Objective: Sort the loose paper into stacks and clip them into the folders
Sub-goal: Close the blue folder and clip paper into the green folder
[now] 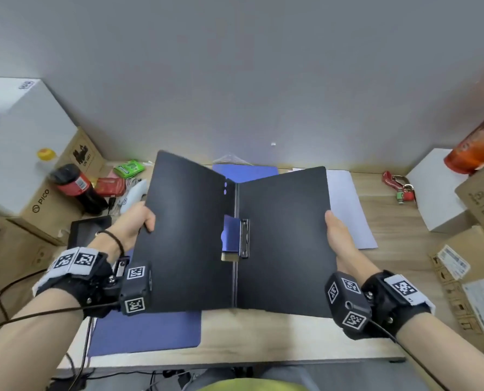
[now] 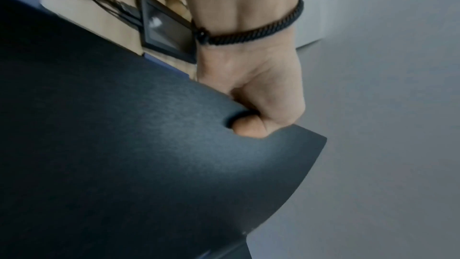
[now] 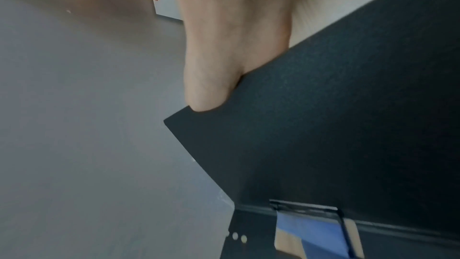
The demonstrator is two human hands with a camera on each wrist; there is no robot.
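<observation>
A black folder (image 1: 280, 238) is held spread wide above the desk, inner faces toward me, its metal clip (image 1: 244, 238) on the spine. My left hand (image 1: 139, 218) grips the outer edge of the left cover (image 2: 124, 155), thumb on the inside face. My right hand (image 1: 338, 238) pinches the outer edge of the right cover (image 3: 348, 125), thumb on top. A blue folder (image 1: 145, 331) lies flat on the desk below the left cover. Another blue folder (image 1: 246, 172) lies behind the black one. A white paper sheet (image 1: 350, 210) lies to the right, partly hidden.
Cardboard and white boxes (image 1: 23, 153) stack at the left with a dark bottle (image 1: 77, 187) and a small black screen (image 1: 90, 230). More boxes (image 1: 477, 249), an orange bottle (image 1: 477, 142) and a red keyring (image 1: 398, 184) stand at the right. A grey wall (image 1: 235, 80) is behind.
</observation>
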